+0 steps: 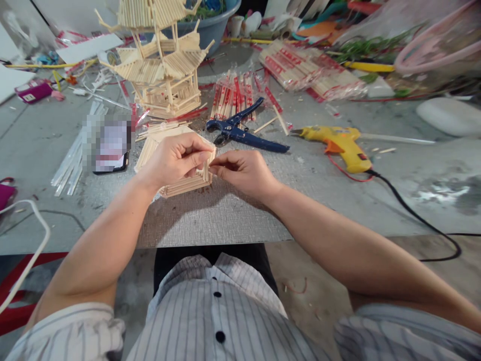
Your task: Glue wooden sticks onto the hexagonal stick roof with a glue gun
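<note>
A small structure of pale wooden sticks [186, 186] rests on the grey table near its front edge. Over its top, my left hand [180, 158] pinches at the upper right corner, thumb and forefinger together on the stick structure. From the right, my right hand [246, 173] has its thumb and forefinger pressed together at the same corner; whatever lies between those fingertips is too small to make out. Just behind the hands lies a blue cutter [240, 135]. A tiered stick pagoda [165, 65] stands upright behind the structure.
A yellow glue gun [343, 143] with a black cord lies at the right. To the left are a phone [112, 145] and clear glue sticks [77, 155]. Wrapped stick bundles [289, 65], a blue basin [210, 27] and a pink-rimmed basket [424, 62] are farther back.
</note>
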Tool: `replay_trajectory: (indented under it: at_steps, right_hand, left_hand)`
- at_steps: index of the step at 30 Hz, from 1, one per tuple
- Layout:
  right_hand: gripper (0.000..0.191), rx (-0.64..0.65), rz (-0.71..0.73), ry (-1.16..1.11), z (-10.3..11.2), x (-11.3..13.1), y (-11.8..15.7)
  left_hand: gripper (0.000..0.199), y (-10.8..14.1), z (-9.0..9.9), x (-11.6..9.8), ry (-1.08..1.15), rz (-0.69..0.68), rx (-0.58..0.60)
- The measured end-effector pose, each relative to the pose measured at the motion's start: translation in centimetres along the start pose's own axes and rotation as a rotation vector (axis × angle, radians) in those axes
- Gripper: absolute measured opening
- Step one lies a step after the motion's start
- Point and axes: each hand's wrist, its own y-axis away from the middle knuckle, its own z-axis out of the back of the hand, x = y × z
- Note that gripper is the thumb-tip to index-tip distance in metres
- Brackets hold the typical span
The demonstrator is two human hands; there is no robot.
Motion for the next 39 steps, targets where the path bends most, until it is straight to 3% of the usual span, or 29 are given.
replay_trajectory:
  at_steps: [9, 16, 19, 21, 25, 28, 30, 32, 39]
  right_hand:
    - [0.021, -0.008, -0.016, -0.008, 0.0, -0.1, 0.0]
    - [0.026, -0.09, -0.021, -0.027, 0.1, -0.4, 0.0]
    - [0.025, -0.135, -0.036, 0.018, 0.3, -0.4, -0.3]
    - [0.025, -0.133, -0.051, 0.072, 0.5, -0.6, -0.6]
    - [0.037, -0.055, -0.055, 0.221, 0.8, -1.6, -1.4]
    - [0.049, -0.024, -0.031, 0.322, 0.6, -2.6, -1.9]
    - [0.054, -0.007, -0.021, 0.375, 0.4, -3.1, -2.2]
    - [0.058, 0.01, -0.035, 0.424, 0.1, -3.3, -2.4]
    - [0.059, 0.035, -0.057, 0.463, 0.0, -3.2, -2.5]
  left_hand:
    - [0.008, 0.0, 0.0, 0.1, -0.023, -0.014, -0.003]
    - [0.023, 0.1, 0.2, -0.3, 0.047, 0.01, 0.015]
    - [0.03, 0.0, 1.3, 0.1, 0.007, 0.016, -0.043]
    - [0.028, 0.0, 2.4, 0.5, -0.15, 0.028, -0.141]
    - [0.014, -0.1, 4.5, 0.9, -0.715, 0.283, -0.166]
    - [0.024, 0.0, 5.5, 0.8, -0.951, 0.583, -0.097]
    - [0.036, 0.0, 6.0, 0.8, -1.027, 0.694, -0.013]
    - [0.038, 0.1, 6.5, 1.2, -1.045, 0.68, 0.034]
    - [0.035, 1.3, 7.9, 2.6, -0.937, 0.603, 0.008]
